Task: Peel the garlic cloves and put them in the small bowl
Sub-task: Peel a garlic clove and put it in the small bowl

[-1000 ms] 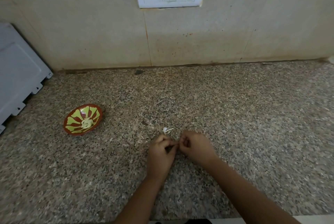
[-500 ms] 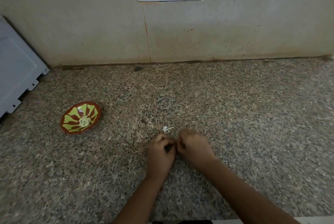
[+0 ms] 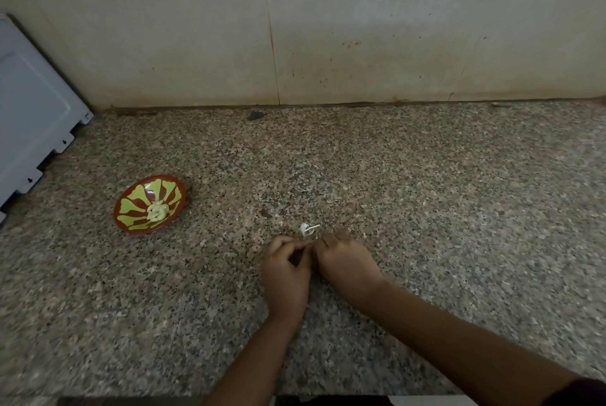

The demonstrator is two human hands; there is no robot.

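Little has been moved: the left hand (image 3: 285, 269) and right hand (image 3: 347, 263) are kept touching, fingers curled, presumably clamped on a hidden clove, so peeling is judged unfinished. Peeled cloves (image 3: 158, 211) lie in the small bowl (image 3: 137, 199), well apart.

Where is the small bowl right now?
In the head view, the small bowl sits on the countertop left of the left hand, apart from it, near the white appliance.

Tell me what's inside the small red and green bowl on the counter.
The bowl holds a small pile of pale garlic cloves at its centre. How many cannot be seen; they overlap.
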